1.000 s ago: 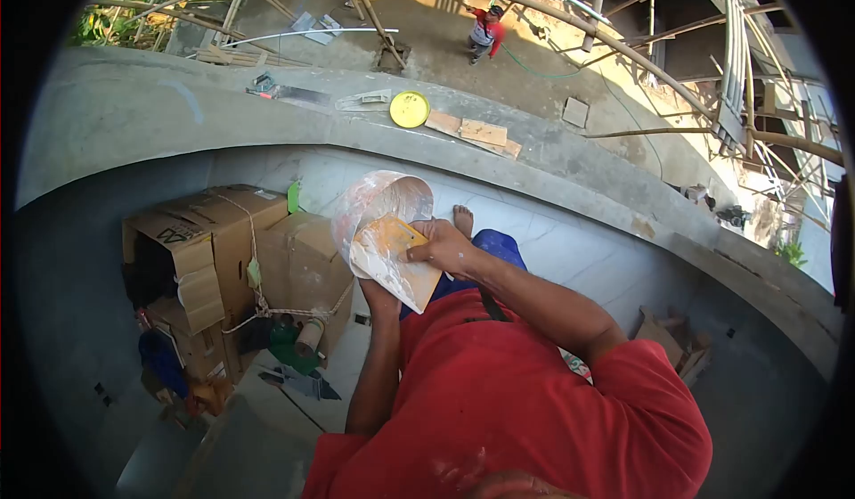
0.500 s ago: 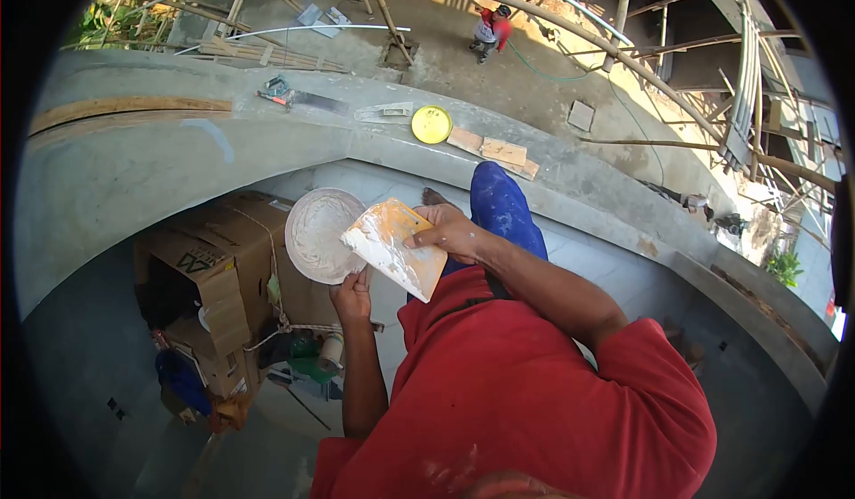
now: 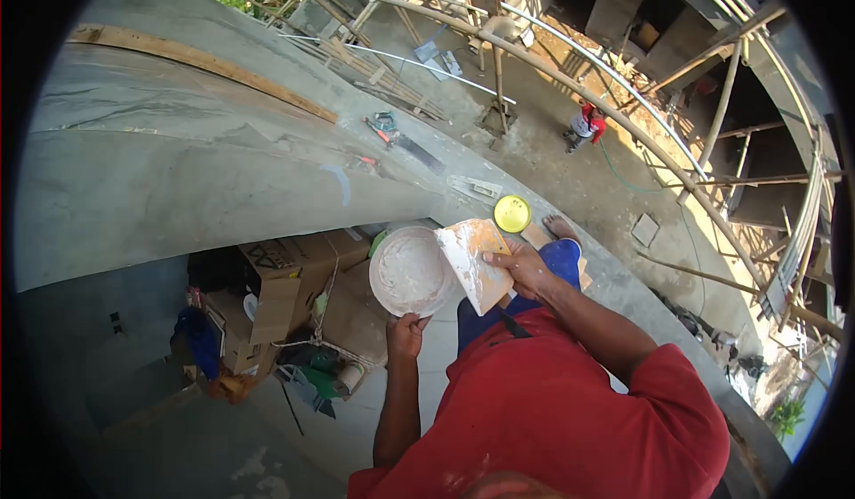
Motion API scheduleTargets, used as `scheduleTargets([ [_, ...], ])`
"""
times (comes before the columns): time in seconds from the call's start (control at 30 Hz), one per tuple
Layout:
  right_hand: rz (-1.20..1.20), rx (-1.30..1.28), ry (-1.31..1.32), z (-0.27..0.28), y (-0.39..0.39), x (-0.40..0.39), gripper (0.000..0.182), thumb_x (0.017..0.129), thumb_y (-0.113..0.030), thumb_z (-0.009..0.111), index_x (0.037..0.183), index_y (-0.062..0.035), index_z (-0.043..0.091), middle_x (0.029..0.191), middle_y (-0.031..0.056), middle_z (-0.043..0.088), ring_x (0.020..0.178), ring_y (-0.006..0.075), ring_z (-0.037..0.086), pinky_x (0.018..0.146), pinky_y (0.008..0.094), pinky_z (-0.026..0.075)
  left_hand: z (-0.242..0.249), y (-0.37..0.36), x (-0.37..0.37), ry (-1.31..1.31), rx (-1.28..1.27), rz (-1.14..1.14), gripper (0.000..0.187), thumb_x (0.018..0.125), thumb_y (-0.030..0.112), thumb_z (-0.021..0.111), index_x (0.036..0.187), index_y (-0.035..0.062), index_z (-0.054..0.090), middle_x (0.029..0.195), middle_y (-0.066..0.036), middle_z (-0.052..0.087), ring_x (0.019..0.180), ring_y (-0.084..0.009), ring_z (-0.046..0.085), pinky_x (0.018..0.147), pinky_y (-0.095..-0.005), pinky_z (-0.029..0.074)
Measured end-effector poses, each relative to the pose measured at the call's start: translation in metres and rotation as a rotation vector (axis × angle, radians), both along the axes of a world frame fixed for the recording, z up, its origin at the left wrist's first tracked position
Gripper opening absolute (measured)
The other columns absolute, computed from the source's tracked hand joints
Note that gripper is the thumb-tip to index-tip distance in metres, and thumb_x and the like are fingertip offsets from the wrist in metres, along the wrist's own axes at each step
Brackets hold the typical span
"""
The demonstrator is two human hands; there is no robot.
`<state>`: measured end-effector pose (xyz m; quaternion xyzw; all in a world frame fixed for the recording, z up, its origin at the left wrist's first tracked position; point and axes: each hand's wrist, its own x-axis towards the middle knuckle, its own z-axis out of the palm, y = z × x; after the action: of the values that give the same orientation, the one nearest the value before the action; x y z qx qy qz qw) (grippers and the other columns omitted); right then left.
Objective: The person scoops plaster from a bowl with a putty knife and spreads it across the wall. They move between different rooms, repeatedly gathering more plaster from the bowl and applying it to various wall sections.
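My left hand (image 3: 407, 334) grips the near rim of a round bowl (image 3: 411, 272) of whitish putty, its fingers closed under the edge. In my right hand (image 3: 525, 270) is a wide yellow-orange putty spreader (image 3: 477, 263), pinched between thumb and fingers. White putty coats much of its face and its left edge, which overlaps the bowl's right rim in this view. Beyond the hands, a round yellow lid (image 3: 512, 214) lies on the concrete ledge. My bare foot (image 3: 561, 226) is beside it, with wooden pieces (image 3: 534, 235) partly hidden behind my leg.
A handsaw (image 3: 414, 151) and a pale, long tool (image 3: 476, 187) lie along the ledge (image 3: 356, 165). Cardboard boxes (image 3: 303, 272) stand below left. Past the ledge there is a drop to lower ground, with bamboo poles (image 3: 614, 111) and a person (image 3: 585, 127) in red.
My view has turned and shifted left, so the scene sits further right. My foot has come up onto the ledge. Both hands keep their holds, and the spreader stays by the bowl.
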<state>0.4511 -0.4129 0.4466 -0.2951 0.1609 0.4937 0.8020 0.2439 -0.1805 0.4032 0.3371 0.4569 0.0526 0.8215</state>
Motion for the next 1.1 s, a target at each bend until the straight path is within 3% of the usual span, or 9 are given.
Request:
scheduleTargets([
  [0.13, -0.162, -0.276, -0.313, -0.031, -0.020, 0.058, 0.049, 0.084, 0.002, 0.060, 0.130, -0.0027, 0.046, 0.115, 0.0133, 0.060, 0.106, 0.0201, 0.059, 0.089, 0.0315, 0.049, 0.006, -0.041, 0.015, 0.004, -0.159, 0.031, 0.062, 0.074, -0.009, 0.045, 0.135, -0.0006, 0.034, 0.129, -0.020, 0.048, 0.114, -0.0361, 0.054, 0.094, -0.0530, 0.049],
  [0.2, -0.251, -0.712, -0.859, -0.034, -0.041, 0.092, 0.045, 0.084, 0.000, 0.057, 0.129, -0.0017, 0.049, 0.116, 0.0138, 0.060, 0.107, 0.0252, 0.058, 0.092, 0.0325, 0.046, 0.014, -0.056, 0.026, -0.036, -0.183, -0.003, 0.063, 0.076, -0.007, 0.047, 0.137, 0.0018, 0.033, 0.131, -0.020, 0.049, 0.113, -0.0356, 0.055, 0.093, -0.0517, 0.050],
  [0.27, 0.132, -0.852, -1.215, -0.040, -0.074, 0.124, 0.038, 0.086, -0.007, 0.056, 0.124, -0.0012, 0.054, 0.116, 0.0155, 0.059, 0.107, 0.0302, 0.057, 0.093, 0.0336, 0.044, 0.027, -0.063, 0.040, -0.064, -0.159, -0.063, 0.062, 0.076, -0.006, 0.047, 0.136, 0.0009, 0.032, 0.130, -0.020, 0.049, 0.113, -0.0348, 0.055, 0.092, -0.0503, 0.050],
  [0.33, 0.281, -0.778, -1.019, -0.034, -0.083, 0.142, 0.037, 0.090, -0.022, 0.053, 0.119, -0.0008, 0.058, 0.119, 0.0178, 0.057, 0.111, 0.0338, 0.055, 0.095, 0.0359, 0.042, 0.040, -0.069, 0.056, -0.075, -0.131, -0.132, 0.061, 0.077, -0.006, 0.047, 0.136, 0.0000, 0.032, 0.130, -0.020, 0.049, 0.113, -0.0340, 0.056, 0.091, -0.0490, 0.051],
  [0.5, 0.644, -0.531, -1.164, -0.069, -0.092, 0.149, 0.063, 0.088, -0.048, 0.050, 0.134, -0.0044, 0.046, 0.130, 0.0243, 0.050, 0.121, 0.0379, 0.047, 0.101, 0.0407, 0.037, 0.044, -0.078, 0.115, 0.012, -0.048, -0.304, 0.052, 0.079, -0.005, 0.050, 0.130, -0.0062, 0.038, 0.122, -0.020, 0.055, 0.107, -0.0316, 0.060, 0.089, -0.0436, 0.053],
  [0.57, 0.562, -0.238, -1.017, -0.094, -0.093, 0.146, 0.062, 0.089, -0.047, 0.051, 0.133, -0.0036, 0.047, 0.127, 0.0212, 0.053, 0.118, 0.0362, 0.050, 0.102, 0.0401, 0.037, 0.043, -0.083, 0.139, 0.084, -0.002, -0.339, 0.049, 0.079, -0.004, 0.051, 0.127, -0.0071, 0.041, 0.121, -0.020, 0.056, 0.107, -0.0312, 0.060, 0.091, -0.0441, 0.051],
  [0.67, 0.602, -0.220, -0.859, -0.095, -0.099, 0.145, 0.062, 0.085, -0.041, 0.061, 0.129, 0.0017, 0.048, 0.123, 0.0195, 0.056, 0.115, 0.0315, 0.054, 0.099, 0.0378, 0.040, 0.039, -0.090, 0.162, 0.196, 0.032, -0.439, 0.045, 0.079, -0.004, 0.054, 0.123, -0.0083, 0.046, 0.118, -0.019, 0.059, 0.105, -0.0301, 0.061, 0.092, -0.0433, 0.050],
  [0.73, 0.595, -0.161, -0.479, -0.083, -0.103, 0.151, 0.068, 0.078, -0.033, 0.073, 0.127, 0.0068, 0.047, 0.121, 0.0180, 0.057, 0.113, 0.0259, 0.055, 0.096, 0.0342, 0.043, 0.036, -0.092, 0.171, 0.221, 0.042, -0.497, 0.044, 0.079, -0.003, 0.054, 0.122, -0.0085, 0.048, 0.116, -0.019, 0.060, 0.103, -0.0293, 0.062, 0.091, -0.0419, 0.051],
  [1.1, 0.570, -0.066, -0.445, -0.091, -0.120, 0.179, 0.083, 0.067, -0.031, 0.082, 0.130, 0.0076, 0.044, 0.121, 0.0155, 0.057, 0.111, 0.0221, 0.055, 0.096, 0.0324, 0.042, 0.046, -0.100, 0.213, 0.246, -0.013, -0.546, 0.054, 0.081, 0.001, 0.056, 0.132, -0.0035, 0.039, 0.122, -0.017, 0.055, 0.104, -0.0269, 0.061, 0.091, -0.0403, 0.052],
])
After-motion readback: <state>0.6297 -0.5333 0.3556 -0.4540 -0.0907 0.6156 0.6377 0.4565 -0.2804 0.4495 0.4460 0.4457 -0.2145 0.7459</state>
